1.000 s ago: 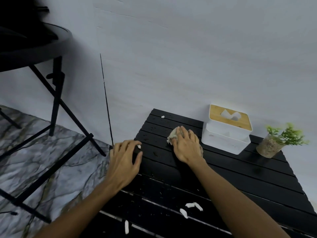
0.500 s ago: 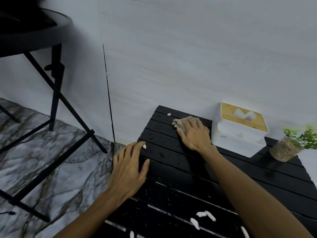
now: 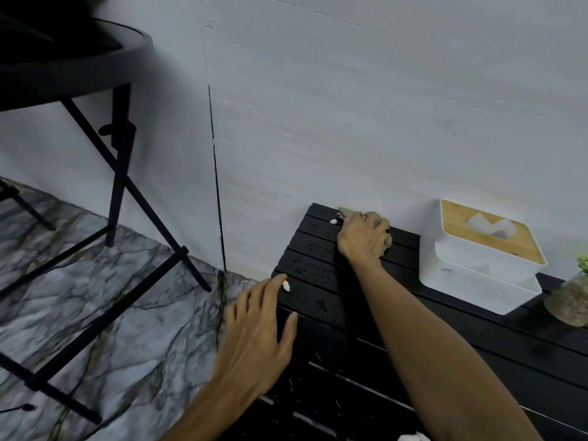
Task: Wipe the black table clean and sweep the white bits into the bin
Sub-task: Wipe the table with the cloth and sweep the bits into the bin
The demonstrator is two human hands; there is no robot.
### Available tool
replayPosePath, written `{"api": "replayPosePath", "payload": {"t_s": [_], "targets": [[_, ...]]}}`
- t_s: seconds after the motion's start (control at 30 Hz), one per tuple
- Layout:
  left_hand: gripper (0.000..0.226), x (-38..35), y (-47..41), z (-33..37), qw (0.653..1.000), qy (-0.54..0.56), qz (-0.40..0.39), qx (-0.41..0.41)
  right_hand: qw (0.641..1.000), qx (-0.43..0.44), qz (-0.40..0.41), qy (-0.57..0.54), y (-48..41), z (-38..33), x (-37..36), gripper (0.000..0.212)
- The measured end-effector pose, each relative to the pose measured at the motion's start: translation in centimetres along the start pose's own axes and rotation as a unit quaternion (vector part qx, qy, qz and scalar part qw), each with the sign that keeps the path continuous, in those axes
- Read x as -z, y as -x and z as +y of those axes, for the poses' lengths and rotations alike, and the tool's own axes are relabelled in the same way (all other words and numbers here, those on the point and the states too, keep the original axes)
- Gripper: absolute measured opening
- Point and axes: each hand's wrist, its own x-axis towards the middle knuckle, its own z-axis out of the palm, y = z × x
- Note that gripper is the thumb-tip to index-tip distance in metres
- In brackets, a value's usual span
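Black slats make up the table [image 3: 509,354]. At its far corner the right hand [image 3: 362,237] curls its fingers over a beige cloth [image 3: 347,212] and presses it down. A white bit [image 3: 333,221] lies at the cloth's nine o'clock. At the right hand's seven o'clock, the left hand [image 3: 257,335] rests with fingers spread on the table's edge, a second white bit [image 3: 286,285] just beside its index fingertip.

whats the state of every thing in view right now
black table, wet drops and specks on the slats
right hand, fingers curled over the cloth at the far left corner
cloth, bunched under the right hand
left hand, open, at the table's left edge
white bits, loose, unswept
tissue box, lid on, tissue poking out
potted plant, upright
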Motion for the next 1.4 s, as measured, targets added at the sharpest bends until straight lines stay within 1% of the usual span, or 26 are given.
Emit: {"api": "replayPosePath", "payload": {"t_s": [0.07,0.13,0.2,0.3,0.4,0.47,0.53,0.57,0.6,0.63,0.67,0.7,0.73,0.77,0.83,1.0,1.07,1.1,1.17,1.23,1.3,1.4], "targets": [[0.056,-0.1,0.0,0.0,1.000,-0.002,0.004,0.000,1.000,0.001,0.006,-0.002,-0.3,-0.8,-0.2,0.050],[0.057,-0.1,0.0,0.0,1.000,0.001,0.004,0.000,1.000,0.025,0.010,-0.015,-0.3,-1.5,-0.6,0.048],[0.058,-0.1,0.0,-0.1,1.000,0.004,0.002,-0.002,0.997,0.068,0.012,-0.038,-0.4,-2.1,-1.0,0.046],[0.057,-0.1,0.0,-0.1,1.000,0.000,-0.001,-0.007,0.985,0.153,-0.015,-0.080,-0.5,-2.2,-1.0,0.043],[0.058,-0.1,-0.1,0.0,1.000,0.001,-0.002,-0.006,0.952,0.281,-0.057,-0.108,0.5,-0.8,-0.4,0.040],[0.059,-0.1,-0.1,0.0,1.000,0.003,0.000,-0.005,0.916,0.370,-0.077,-0.138,1.5,0.8,0.0,0.036],[0.059,-0.1,-0.1,-0.1,1.000,0.005,0.000,-0.008,0.872,0.428,-0.080,-0.226,2.4,2.3,0.8,0.031],[0.059,-0.1,-0.1,-0.1,1.000,0.007,0.000,-0.010,0.856,0.429,-0.066,-0.280,2.5,2.9,1.1,0.032],[0.059,-0.2,-0.1,-0.1,1.000,0.008,0.000,-0.010,0.853,0.405,-0.039,-0.327,2.4,3.3,1.5,0.035],[0.059,-0.2,-0.1,-0.2,1.000,0.010,0.000,-0.010,0.867,0.353,-0.002,-0.351,2.1,3.5,1.6,0.036],[0.059,-0.2,-0.2,-0.2,1.000,0.011,0.000,-0.010,0.898,0.279,0.040,-0.339,1.7,3.5,1.6,0.034],[0.059,-0.1,-0.2,-0.2,1.000,0.012,0.000,-0.010,0.934,0.193,0.062,-0.294,1.1,3.3,1.4,0.033],[0.059,-0.1,-0.2,-0.2,1.000,0.012,0.001,-0.011,0.964,0.114,0.056,-0.232,0.4,2.9,1.0,0.035],[0.059,-0.2,-0.2,-0.2,1.000,0.012,0.002,-0.013,0.982,0.069,0.034,-0.174,0.0,2.4,0.5,0.037],[0.059,-0.3,-0.2,-0.2,1.000,0.012,0.005,-0.018,0.993,0.053,0.007,-0.106,-0.5,0.6,-0.1,0.037],[0.060,-0.7,-0.2,-0.6,1.000,0.014,0.006,-0.021,0.995,0.070,-0.021,-0.065,-1.1,-3.7,-1.1,0.033],[0.060,-0.9,-0.2,-0.6,1.000,0.012,0.005,-0.024,0.992,0.100,-0.027,-0.069,-1.3,-4.6,-1.3,0.034],[0.059,-0.9,-0.1,-0.6,1.000,0.012,0.005,-0.026,0.988,0.131,-0.029,-0.074,-1.4,-4.7,-1.3,0.036],[0.056,-0.9,-0.1,-0.6,1.000,0.008,0.004,-0.030,0.970,0.223,-0.044,-0.087,-1.6,-4.4,-1.1,0.038],[0.054,-0.8,0.0,-0.6,1.000,0.009,0.004,-0.028,0.942,0.301,-0.083,-0.119,-1.4,-3.7,-0.5,0.037],[0.052,-0.8,0.0,-0.5,1.000,0.008,0.005,-0.029,0.917,0.352,-0.120,-0.143,-0.5,-2.8,0.1,0.036],[0.051,-0.7,-0.1,-0.3,1.000,0.010,0.000,-0.027,0.889,0.395,-0.144,-0.180,2.5,-1.5,0.8,0.034]]}}
